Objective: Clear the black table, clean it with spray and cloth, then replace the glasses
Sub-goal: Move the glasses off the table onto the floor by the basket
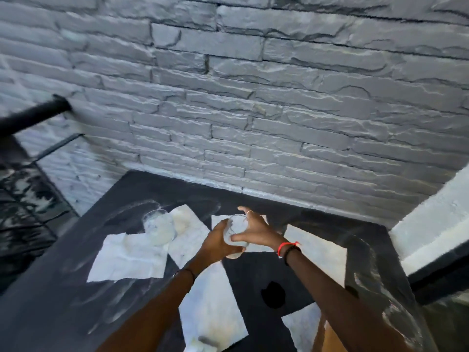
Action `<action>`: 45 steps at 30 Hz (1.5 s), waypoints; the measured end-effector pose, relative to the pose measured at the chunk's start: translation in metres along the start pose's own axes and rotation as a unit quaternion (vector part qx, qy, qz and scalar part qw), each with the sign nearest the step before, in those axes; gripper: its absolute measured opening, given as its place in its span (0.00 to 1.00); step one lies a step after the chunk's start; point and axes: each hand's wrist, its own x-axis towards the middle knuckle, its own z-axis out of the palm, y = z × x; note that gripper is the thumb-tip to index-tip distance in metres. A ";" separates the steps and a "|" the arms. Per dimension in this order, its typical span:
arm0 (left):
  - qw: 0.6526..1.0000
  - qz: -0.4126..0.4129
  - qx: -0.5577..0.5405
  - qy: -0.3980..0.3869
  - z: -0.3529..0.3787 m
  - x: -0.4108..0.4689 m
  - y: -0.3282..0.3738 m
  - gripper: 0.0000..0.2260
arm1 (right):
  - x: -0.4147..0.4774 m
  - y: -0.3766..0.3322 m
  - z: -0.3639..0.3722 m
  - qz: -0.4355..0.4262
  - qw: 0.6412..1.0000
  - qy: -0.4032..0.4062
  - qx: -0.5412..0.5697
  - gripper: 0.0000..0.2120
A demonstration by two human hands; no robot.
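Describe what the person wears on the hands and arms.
Both forearms are bare, with no sleeves. The right hand has a thin pale ring, and its wrist carries a red string beside a dark bracelet. The left hand shows no ring; its wrist has a thin dark band.

Both arms reach from the lower edge to mid-frame, where the left hand (217, 241) and right hand (257, 231) cup a glass (235, 226) between curled fingers.

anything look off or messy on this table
Yes: whitish streaks smear the black table near the left glass, and white paper sheets lie askew and overlapping under it.
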 end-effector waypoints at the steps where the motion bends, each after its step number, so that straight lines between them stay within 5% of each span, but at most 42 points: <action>1: 1.000 -0.022 0.014 0.016 -0.011 -0.009 -0.011 0.40 | 0.010 -0.012 0.009 -0.014 1.000 -0.025 -0.004 0.49; 4: 0.992 -0.118 -0.004 0.047 -0.036 -0.033 -0.021 0.40 | 0.027 -0.046 0.020 -0.060 0.990 -0.126 0.026 0.50; 6: 0.971 -0.170 -0.030 0.165 -0.052 -0.045 -0.028 0.41 | 0.041 -0.070 0.029 -0.045 0.976 -0.193 0.088 0.47; 10: 0.947 -0.202 -0.035 0.247 -0.081 -0.074 -0.052 0.42 | 0.073 -0.099 0.057 0.056 0.967 -0.126 0.216 0.25; 16: 0.921 -0.207 -0.050 0.328 -0.117 -0.125 -0.082 0.39 | 0.110 -0.117 0.126 0.069 0.989 -0.044 0.122 0.13; 19: 0.903 -0.222 -0.066 0.362 -0.135 -0.162 -0.096 0.37 | 0.122 -0.135 0.165 0.071 0.994 -0.068 0.039 0.33; 23: 0.894 -0.240 -0.057 0.375 -0.153 -0.197 -0.112 0.36 | 0.128 -0.154 0.185 0.064 0.995 -0.048 -0.056 0.42; 31: 0.868 -0.255 -0.083 0.417 -0.163 -0.255 -0.137 0.31 | 0.133 -0.151 0.219 0.072 0.994 -0.021 -0.077 0.38; 37: 0.857 -0.254 -0.111 0.434 -0.157 -0.302 -0.146 0.32 | 0.092 -0.169 0.242 0.093 0.993 0.013 0.072 0.45; 42: 0.858 -0.254 -0.116 0.431 -0.149 -0.352 -0.149 0.36 | 0.016 -0.204 0.262 -0.007 0.978 0.033 0.206 0.29; 45: 0.851 -0.251 -0.114 0.447 -0.140 -0.393 -0.150 0.40 | -0.036 -0.227 0.277 -0.059 0.969 -0.001 0.241 0.33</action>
